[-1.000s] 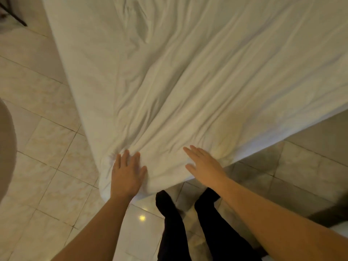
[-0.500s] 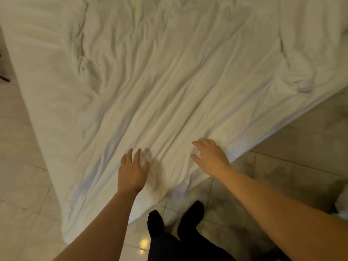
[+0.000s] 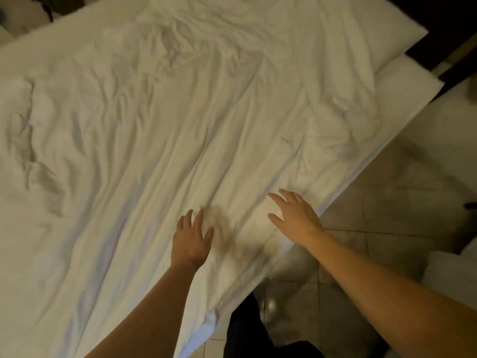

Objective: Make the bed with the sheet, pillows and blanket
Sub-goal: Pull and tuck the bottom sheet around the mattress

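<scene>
A wrinkled white sheet (image 3: 160, 130) lies spread over the mattress (image 3: 402, 81), with long creases running from the near corner toward the far side. My left hand (image 3: 192, 240) rests flat on the sheet near the bed's near corner, fingers straight and spread. My right hand (image 3: 294, 217) lies palm down on the sheet close to the right edge, fingers extended. Neither hand grips the fabric. No pillows or blanket show.
Tiled floor (image 3: 402, 210) runs along the bed's right side and under my dark-trousered legs (image 3: 247, 332). Dark furniture (image 3: 444, 27) stands at the upper right. A white object (image 3: 454, 275) sits at the right edge.
The view has lifted and swung, showing much more of the bed. Both hands have slid forward over the sheet, away from the near corner, staying flat.
</scene>
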Tool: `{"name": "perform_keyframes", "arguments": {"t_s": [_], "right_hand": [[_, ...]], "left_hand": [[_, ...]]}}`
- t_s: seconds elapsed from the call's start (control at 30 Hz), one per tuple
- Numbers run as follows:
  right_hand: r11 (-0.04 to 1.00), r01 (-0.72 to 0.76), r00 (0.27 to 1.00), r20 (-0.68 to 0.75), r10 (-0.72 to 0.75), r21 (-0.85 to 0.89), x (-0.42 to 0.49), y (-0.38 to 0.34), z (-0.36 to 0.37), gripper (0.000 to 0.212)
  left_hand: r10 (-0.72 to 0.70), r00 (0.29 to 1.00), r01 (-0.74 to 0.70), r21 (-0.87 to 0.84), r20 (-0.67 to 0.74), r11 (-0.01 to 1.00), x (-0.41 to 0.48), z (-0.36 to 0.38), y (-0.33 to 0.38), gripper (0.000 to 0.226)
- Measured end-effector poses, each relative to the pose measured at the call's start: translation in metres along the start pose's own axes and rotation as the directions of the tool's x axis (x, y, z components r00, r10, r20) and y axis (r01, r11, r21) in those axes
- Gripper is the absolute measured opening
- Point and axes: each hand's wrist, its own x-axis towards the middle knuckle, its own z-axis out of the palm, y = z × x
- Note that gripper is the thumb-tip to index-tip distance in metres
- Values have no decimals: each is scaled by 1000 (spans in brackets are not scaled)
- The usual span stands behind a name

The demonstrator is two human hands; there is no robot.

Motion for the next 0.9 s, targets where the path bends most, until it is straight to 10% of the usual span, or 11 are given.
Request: {"name": "perform_keyframes", "arguments": {"t_s": [0.9], "right_hand": [[982, -140, 980, -124, 156, 127, 192, 379, -284, 63]], "left_hand": [[68, 998, -68, -66, 11, 996, 260, 44, 438, 67]]}}
